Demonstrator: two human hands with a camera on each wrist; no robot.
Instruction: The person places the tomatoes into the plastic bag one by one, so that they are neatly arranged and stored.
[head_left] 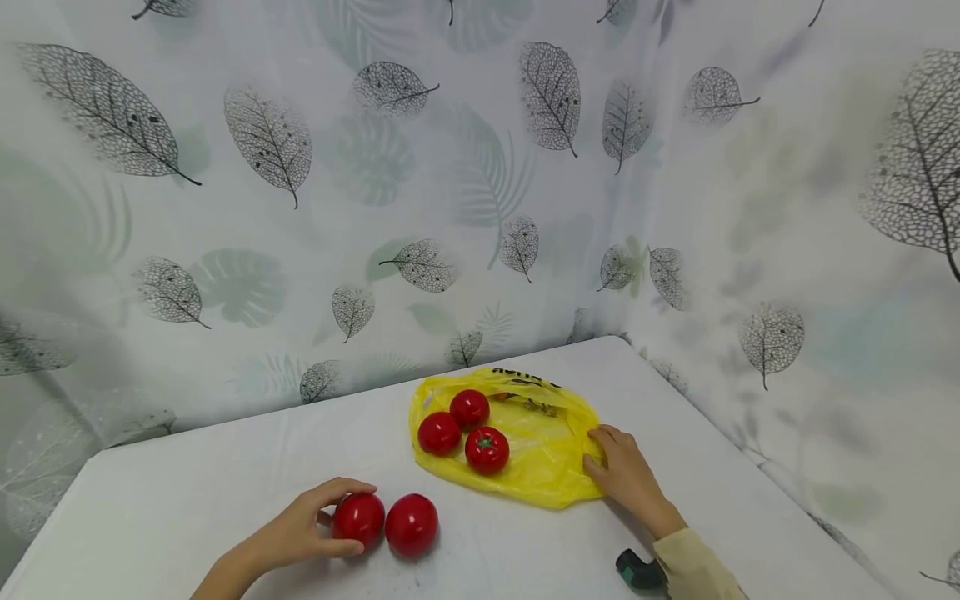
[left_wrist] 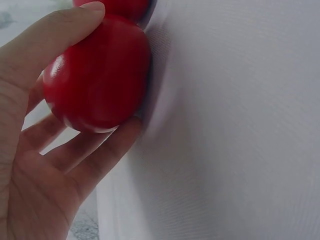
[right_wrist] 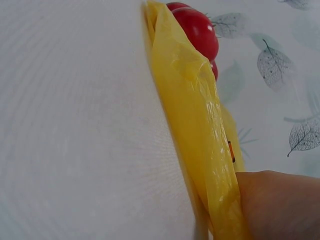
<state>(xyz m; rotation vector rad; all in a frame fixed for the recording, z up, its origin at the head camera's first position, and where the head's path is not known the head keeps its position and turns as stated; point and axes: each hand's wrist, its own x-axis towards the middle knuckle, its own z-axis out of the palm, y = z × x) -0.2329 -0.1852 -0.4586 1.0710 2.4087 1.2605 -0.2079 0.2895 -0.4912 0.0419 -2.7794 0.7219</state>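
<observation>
My left hand [head_left: 303,529] holds a red tomato [head_left: 358,520] on the table, thumb on the near side and fingers round the far side. In the left wrist view the thumb presses on this tomato [left_wrist: 100,75]. Right beside it sits a second loose tomato [head_left: 412,526]. Farther back lies a yellow plastic bag [head_left: 551,467], with three tomatoes [head_left: 487,451] at its left end. My right hand [head_left: 626,475] grips the bag's right edge, its fingertips partly hidden by the plastic. The right wrist view shows the bag [right_wrist: 190,115] crumpled beside the thumb side of that hand.
A white table [head_left: 225,475] carries everything. Behind it and to the right hangs a leaf-patterned curtain [head_left: 465,192]. A small dark, curved object [head_left: 640,571] lies at the front, beside the right sleeve [head_left: 693,567].
</observation>
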